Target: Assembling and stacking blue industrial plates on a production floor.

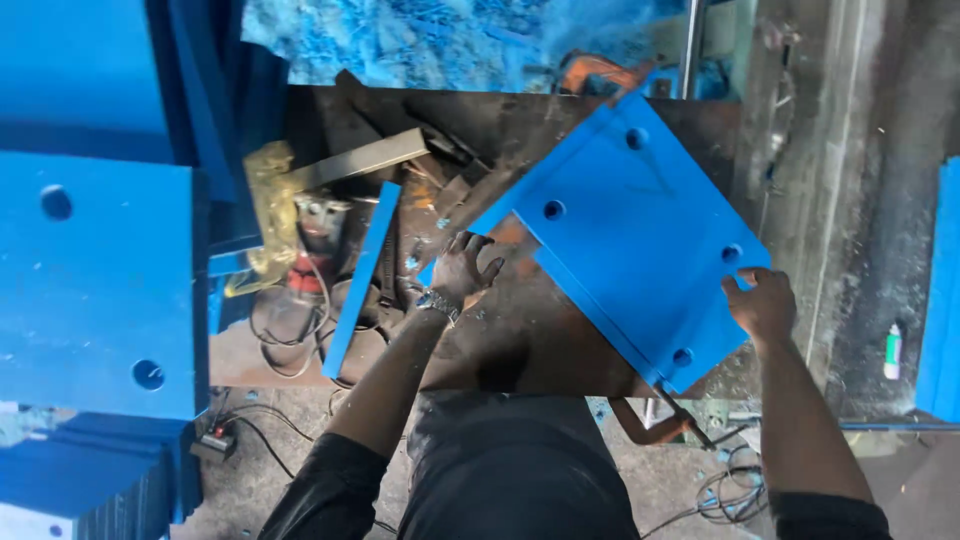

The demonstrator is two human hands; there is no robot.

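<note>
Blue plate (630, 235) lay tilted on the rusty tabletop (520, 340), its near corner overhanging the front edge. Right hand (765, 305) had its grip clamped on the plate's right edge; the plate extended left and away from it. Left hand (465, 268), fingers spread, rested at the plate's notched left edge. Blue strip (362, 280) and grinder (315, 245) crowded the space left of that grip; bare tabletop lay between the hands.

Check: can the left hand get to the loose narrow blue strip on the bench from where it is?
Probably yes. The left hand rests at the notched edge of the big blue plate, and the blue strip lies just to its left on the rusty bench. Only cables and scrap sit nearby; nothing covers the strip.
</note>
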